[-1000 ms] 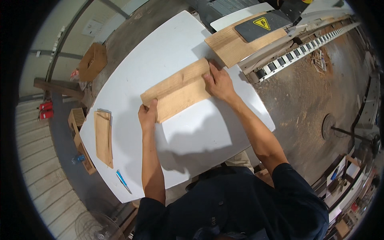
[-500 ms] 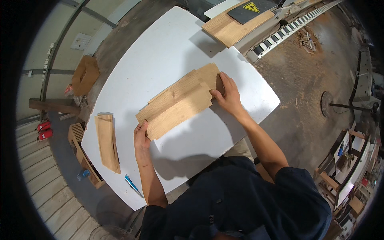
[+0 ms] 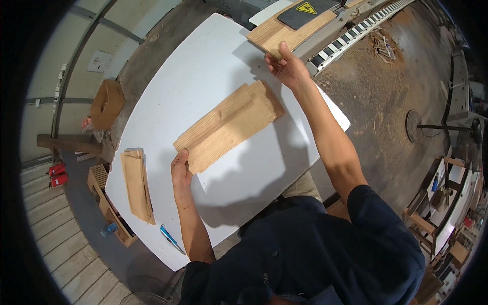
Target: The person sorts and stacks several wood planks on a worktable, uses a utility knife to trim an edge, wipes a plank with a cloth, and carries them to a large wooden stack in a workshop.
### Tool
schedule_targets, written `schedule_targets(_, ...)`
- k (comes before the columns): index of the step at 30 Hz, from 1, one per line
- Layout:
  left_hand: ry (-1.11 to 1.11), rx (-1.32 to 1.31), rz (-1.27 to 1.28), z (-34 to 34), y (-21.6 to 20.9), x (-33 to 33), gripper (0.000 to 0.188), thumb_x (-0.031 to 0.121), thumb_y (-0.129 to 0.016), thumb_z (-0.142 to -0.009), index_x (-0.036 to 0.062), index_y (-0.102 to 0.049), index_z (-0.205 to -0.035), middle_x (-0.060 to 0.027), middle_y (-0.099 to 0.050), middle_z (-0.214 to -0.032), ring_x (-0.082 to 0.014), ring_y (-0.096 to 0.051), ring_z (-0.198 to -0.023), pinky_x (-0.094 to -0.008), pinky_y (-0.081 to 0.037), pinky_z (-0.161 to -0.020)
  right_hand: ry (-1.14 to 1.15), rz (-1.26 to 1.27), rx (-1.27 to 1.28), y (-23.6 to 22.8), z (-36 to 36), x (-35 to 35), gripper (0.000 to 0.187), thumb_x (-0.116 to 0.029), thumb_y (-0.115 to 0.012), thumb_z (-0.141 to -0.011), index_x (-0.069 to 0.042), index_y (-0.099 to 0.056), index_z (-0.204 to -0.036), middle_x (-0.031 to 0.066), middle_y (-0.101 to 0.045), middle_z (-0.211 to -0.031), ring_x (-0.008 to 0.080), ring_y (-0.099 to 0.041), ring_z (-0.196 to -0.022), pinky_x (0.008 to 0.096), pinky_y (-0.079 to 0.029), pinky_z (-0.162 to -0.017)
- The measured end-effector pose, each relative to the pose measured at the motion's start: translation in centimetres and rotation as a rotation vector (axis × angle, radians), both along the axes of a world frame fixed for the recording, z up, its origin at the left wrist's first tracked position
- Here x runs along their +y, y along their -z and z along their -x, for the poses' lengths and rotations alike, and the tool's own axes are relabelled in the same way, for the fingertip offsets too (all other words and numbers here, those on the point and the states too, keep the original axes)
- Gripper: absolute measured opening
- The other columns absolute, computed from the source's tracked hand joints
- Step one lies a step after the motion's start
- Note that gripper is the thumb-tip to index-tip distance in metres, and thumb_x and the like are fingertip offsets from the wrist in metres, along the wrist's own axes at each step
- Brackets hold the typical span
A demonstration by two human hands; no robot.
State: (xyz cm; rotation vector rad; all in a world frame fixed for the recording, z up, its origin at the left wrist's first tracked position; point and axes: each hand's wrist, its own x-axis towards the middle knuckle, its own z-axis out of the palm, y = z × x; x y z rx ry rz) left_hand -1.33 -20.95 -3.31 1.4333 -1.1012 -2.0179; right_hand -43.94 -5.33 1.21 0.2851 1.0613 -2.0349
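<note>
Several thin wooden planks (image 3: 229, 127) lie overlapped and slanted in front of me, over the white table. My left hand (image 3: 181, 170) is closed on their near left end, thumb on top; the fingers beneath are partly hidden. My right hand (image 3: 290, 68) reaches to the far side, where another wooden plank (image 3: 269, 36) sticks out from under a machine's black cover (image 3: 300, 16). Its thumb rests on that plank's near corner with the fingers curled below the edge, so the hand grips it.
On the white table (image 3: 168, 101), a small pile of wood strips (image 3: 134, 185) lies at the left, with a blue utility knife (image 3: 172, 239) near the front edge. A striped rail (image 3: 351, 38) runs off to the far right. Left of the table stands a cardboard box (image 3: 108, 104).
My right hand has let go of the planks' right end and moved up and away to the plank at the machine. The left hand keeps its hold.
</note>
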Motion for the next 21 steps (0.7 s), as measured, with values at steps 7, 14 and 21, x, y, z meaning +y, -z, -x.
schedule_targets(7, 0.144, -0.484, 0.939, 3.7, -4.6, 3.9, 0.055, 0.025, -0.069, -0.089, -0.0028, -0.051, -0.132, -0.0217, -0.045, -0.141, -0.0306, -0.044, -0.130, -0.0416, -0.037, -0.108, -0.208, -0.102, 0.178, 1.6, -5.3, 1.4, 0.010, -0.010, -0.067, -0.088, -0.002, -0.062, -0.090, 0.0080, -0.065, -0.077, 0.0155, -0.060, -0.065, 0.0270, -0.052, -0.063)
schedule_targets(14, 0.759, -0.659, 1.343, 15.1, -10.1, 10.2, 0.104, 0.048, -0.083, -0.066, 0.0018, -0.035, -0.146, -0.0359, -0.025, -0.148, -0.0491, -0.020, -0.140, -0.0575, -0.019, -0.114, -0.178, -0.014, 0.178, 2.5, -24.8, 5.8, 0.007, -0.006, -0.066, -0.091, 0.001, -0.066, -0.094, 0.0021, -0.068, -0.089, 0.0079, -0.060, -0.079, 0.0260, -0.050, -0.071)
schedule_targets(21, 0.810, -0.715, 1.142, 13.1, -10.3, 8.9, 0.125, 0.044, -0.086, -0.055, 0.0052, -0.019, -0.153, -0.0314, -0.033, -0.135, -0.0464, -0.032, -0.126, -0.0538, -0.025, -0.109, -0.446, -0.032, 0.518, 2.9, -29.8, 6.6, 0.020, -0.012, -0.069, -0.090, 0.002, -0.063, -0.103, 0.0007, -0.064, -0.084, 0.0072, -0.053, -0.076, 0.0236, -0.044, -0.067)
